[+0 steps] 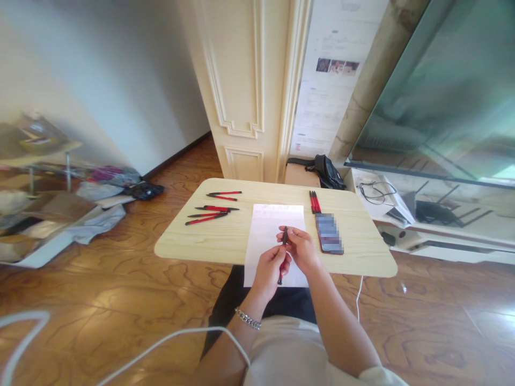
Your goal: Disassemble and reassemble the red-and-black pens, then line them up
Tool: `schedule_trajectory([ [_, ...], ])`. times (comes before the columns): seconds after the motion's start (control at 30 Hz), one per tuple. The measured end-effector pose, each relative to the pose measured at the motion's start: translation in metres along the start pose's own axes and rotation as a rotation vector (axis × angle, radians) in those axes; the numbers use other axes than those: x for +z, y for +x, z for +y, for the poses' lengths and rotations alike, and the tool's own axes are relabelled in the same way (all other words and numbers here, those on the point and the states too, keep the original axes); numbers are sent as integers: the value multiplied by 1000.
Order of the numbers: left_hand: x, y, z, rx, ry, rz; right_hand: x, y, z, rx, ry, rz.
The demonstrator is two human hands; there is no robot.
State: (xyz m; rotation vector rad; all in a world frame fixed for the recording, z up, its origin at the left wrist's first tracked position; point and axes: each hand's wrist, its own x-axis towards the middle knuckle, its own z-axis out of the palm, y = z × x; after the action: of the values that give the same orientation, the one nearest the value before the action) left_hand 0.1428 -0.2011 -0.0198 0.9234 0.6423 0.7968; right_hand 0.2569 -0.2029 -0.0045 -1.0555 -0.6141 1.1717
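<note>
Over a white sheet of paper (265, 225) on the small table, both hands grip one red-and-black pen (285, 236). My left hand (269, 271) closes round its lower red part. The fingers of my right hand (301, 247) pinch the black upper end, which points away from me. Several red-and-black pens (216, 208) lie loosely on the left of the table. To the right of the paper, several pens (315, 202) rest side by side, just above a phone (330, 234) with its screen lit and blurred.
The light wooden table (193, 244) has rounded corners and stands over my lap. A white cable (173, 339) crosses in front at lower left. Behind the table are a cream door panel (237, 69) and a black bag (328, 171); clutter (52, 214) lies on the left floor.
</note>
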Motion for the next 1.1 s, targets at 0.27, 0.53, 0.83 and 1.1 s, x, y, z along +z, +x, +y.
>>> schedule_trajectory([
  [0.27, 1, 0, 4, 21, 16, 12, 0, 1, -1, -63, -72, 34],
  [0.53, 0, 2, 2, 19, 4, 35, 0, 0, 0, -87, -133, 47],
  [0.83, -1, 2, 0, 22, 21, 43, 0, 1, 2, -96, -162, 56],
  [1.1, -2, 3, -2, 34, 10, 33, -1, 0, 1, -60, -157, 34],
])
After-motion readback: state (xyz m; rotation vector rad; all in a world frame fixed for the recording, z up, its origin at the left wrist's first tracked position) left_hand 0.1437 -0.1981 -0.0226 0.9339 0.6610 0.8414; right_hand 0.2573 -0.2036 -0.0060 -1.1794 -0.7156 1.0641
